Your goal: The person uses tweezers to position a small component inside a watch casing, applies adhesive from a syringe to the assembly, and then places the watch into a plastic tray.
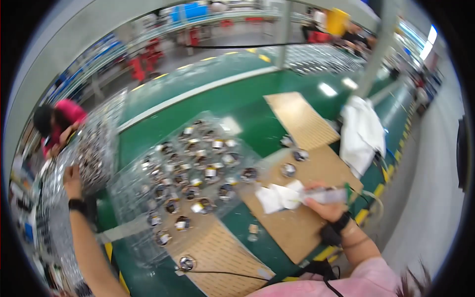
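Observation:
My right hand [322, 207] is closed around a clear, syringe-like tube [332, 196] whose thin tip points left over a crumpled white wipe [281, 196]. Under the wipe lies a brown board [292, 235]. Far out to the left, my left hand [72, 179] reaches to the near edge of a clear tray crowded with small metallic parts [94, 158]; its fingers are too blurred to read. Between my hands spreads a clear plastic tray [131, 190] of round metallic parts [211, 173] with white labels. One round part [288, 170] sits on the brown board.
A patterned tan sheet [302, 119] lies beyond the board, and another [222, 252] nearer me. White cloth [361, 131] hangs by a post at right. A black cable [227, 272] crosses in front. At far left, a person in pink [69, 114] leans over the crowded tray.

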{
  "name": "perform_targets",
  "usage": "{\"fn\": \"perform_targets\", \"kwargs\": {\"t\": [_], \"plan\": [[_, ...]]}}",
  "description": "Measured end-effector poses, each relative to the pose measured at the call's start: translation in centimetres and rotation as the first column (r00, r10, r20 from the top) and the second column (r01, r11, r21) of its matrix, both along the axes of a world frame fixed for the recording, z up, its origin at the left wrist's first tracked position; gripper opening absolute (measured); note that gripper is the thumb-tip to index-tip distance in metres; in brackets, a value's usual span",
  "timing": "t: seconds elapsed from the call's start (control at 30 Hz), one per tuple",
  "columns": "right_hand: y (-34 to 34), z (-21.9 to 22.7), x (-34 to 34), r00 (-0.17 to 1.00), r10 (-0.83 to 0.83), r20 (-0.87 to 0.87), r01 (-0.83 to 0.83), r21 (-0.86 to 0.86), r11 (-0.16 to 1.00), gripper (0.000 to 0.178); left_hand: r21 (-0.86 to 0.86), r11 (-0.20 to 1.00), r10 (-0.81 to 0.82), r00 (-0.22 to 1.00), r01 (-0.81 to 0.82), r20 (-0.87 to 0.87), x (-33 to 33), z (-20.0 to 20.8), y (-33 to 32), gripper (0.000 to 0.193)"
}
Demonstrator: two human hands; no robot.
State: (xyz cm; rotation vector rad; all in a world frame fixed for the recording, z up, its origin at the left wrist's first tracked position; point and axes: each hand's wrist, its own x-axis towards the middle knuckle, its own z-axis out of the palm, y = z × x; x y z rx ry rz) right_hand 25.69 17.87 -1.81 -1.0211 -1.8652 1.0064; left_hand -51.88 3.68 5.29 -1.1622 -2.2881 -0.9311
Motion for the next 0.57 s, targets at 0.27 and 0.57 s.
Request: {"fn": "perform_targets", "kwargs": {"t": [0.27,0.57], "plan": [[0.3,-0.7,1.6,1.0,-0.011,-0.006,0.012,0.14,0.99,0.023,0.0,0.756,-0.644,0.743,0.655,0.184,35.5,4.9,8.6,0.01],[-1.2,0.0,2.1,0.989,0.142,0.036,-0.146,0.288,0.947,0.025,-0.197,0.235,-0.914,0.286,0.952,0.288,57.1,3.9,12.9,0.014]]}}
